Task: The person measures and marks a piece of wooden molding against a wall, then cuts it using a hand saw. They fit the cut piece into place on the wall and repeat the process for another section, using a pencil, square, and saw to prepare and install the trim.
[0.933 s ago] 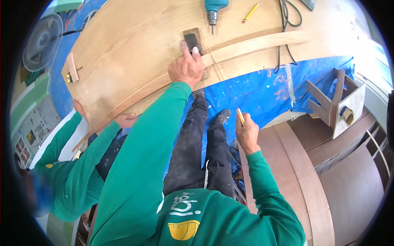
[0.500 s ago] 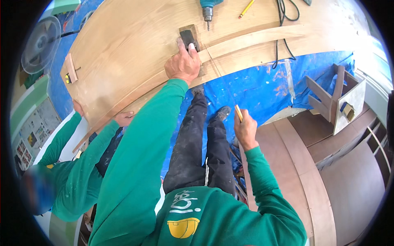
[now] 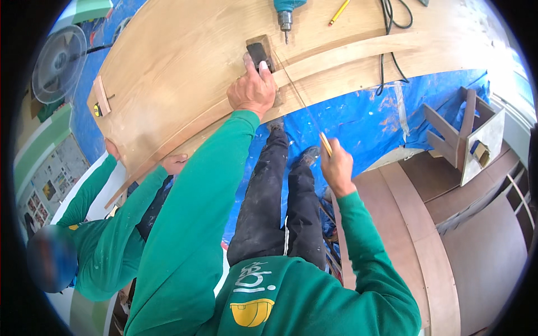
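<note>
You have one handsaw with a pale, slim handle and a long thin blade seen nearly edge-on (image 3: 302, 103), and one dark rectangular block on a brown wooden base (image 3: 257, 54). One long, pale, curved wooden strip (image 3: 342, 56) lies along the near edge of the broad, light-brown wooden surface (image 3: 185, 50). On that surface count one teal power drill (image 3: 285, 17), one yellow pencil (image 3: 339, 12), one looped black cable (image 3: 388, 33) crossing the strip, and one yellow-and-black tape measure (image 3: 97, 110) beside one small wooden offcut (image 3: 102, 95). A co-worker's two hands (image 3: 174, 163) are at the surface's edge, to your left.

Of your own two hands, the right hand (image 3: 337, 168) is closed around the saw's handle, over the blue plastic sheet (image 3: 358, 117) and well clear of the surface's edge. The left hand (image 3: 251, 92) is reached forward, thumb and index finger holding the block's near end; its other fingers are partly hidden.

The saw lies between your hands: its blade slants forward and leftward from the right hand, over the surface's edge and across the strip, just right of the block and the left hand. How deep the blade sits in the strip, you cannot tell.
</note>
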The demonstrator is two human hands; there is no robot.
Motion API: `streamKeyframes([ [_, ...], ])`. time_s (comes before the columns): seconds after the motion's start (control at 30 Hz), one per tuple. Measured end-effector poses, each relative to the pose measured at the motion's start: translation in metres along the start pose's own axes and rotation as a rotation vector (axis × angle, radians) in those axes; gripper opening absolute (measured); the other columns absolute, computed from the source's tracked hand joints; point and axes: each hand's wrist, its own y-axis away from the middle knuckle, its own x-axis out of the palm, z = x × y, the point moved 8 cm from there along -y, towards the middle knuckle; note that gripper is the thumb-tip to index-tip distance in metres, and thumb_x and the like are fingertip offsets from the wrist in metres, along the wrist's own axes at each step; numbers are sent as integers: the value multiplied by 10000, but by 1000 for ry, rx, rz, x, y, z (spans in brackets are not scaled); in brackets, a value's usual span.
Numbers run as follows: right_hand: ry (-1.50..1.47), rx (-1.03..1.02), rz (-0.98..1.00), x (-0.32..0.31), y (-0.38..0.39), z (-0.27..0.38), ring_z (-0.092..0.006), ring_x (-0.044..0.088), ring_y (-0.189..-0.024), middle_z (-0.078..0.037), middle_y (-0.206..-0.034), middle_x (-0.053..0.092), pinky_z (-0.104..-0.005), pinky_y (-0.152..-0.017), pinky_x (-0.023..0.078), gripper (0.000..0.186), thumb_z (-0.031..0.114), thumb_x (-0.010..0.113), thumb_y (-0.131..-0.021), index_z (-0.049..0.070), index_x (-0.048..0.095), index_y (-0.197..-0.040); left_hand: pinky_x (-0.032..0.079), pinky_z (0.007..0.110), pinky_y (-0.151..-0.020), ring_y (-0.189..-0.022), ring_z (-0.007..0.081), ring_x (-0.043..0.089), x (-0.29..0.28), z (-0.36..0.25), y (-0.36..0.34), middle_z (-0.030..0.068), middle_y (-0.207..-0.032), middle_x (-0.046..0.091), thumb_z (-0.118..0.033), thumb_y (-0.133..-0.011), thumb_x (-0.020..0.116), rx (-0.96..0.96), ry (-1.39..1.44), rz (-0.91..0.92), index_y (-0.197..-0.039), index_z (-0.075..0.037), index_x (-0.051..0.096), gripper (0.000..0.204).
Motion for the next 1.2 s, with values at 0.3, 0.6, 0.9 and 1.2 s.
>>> streamKeyframes([
  [0.3,0,-49,-5,5,-5,-7,-475,707,-765,-227,-827,712,-554,-642,547,150,195,704,-1025,68,626,-1042,560,647,-814,-869,513,754,0,3,6,287,-894,777,-484,-1115,403,-37,3,20,-1600,-50,463,653],
  [0.6,1,-50,-42,23,-53,18,-463,713,-745,-239,-815,713,-559,-633,546,150,207,706,-1027,69,654,-1003,573,617,-786,-842,495,767,-2,-8,-6,266,-864,783,-455,-1101,434,7,4,11,-1614,-18,418,675],
  [0.9,-54,-15,-64,10,-40,10,-452,707,-741,-218,-798,701,-542,-635,554,98,156,721,-1020,77,671,-1047,571,621,-779,-829,494,767,2,-6,-7,269,-852,779,-465,-1100,429,-3,-19,1,-1625,-35,410,679],
  [1.2,-49,-22,-24,1,18,-25,-480,701,-739,-234,-813,709,-562,-617,537,192,213,712,-1028,69,586,-1010,561,637,-767,-806,497,757,-1,-3,-10,253,-839,778,-463,-1106,420,-9,-10,-36,-1607,-51,447,649],
])
